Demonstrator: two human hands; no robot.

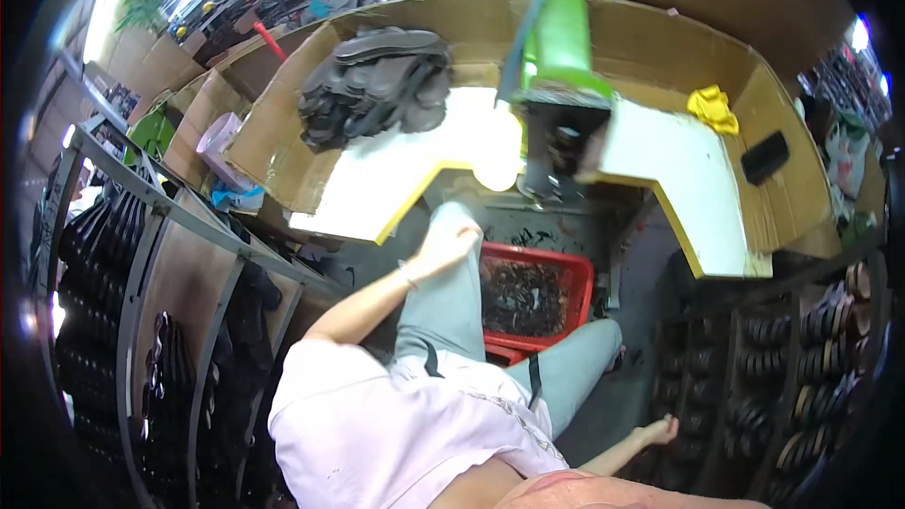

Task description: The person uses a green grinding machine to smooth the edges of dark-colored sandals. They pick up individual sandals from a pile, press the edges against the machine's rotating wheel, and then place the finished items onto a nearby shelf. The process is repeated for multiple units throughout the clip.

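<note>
Pale grey trousers [439, 306], red bin [582, 292]

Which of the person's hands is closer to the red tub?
The left hand, seen against the grey trouser leg beside the red tub. The right hand is farther off, near the dark rack.

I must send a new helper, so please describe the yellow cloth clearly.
Find the white worktop with the green machine at its middle. Right of this machine, by the cardboard wall, lies a crumpled yellow cloth. Bright and softly folded, it differs from the smooth black object nearby.
</note>
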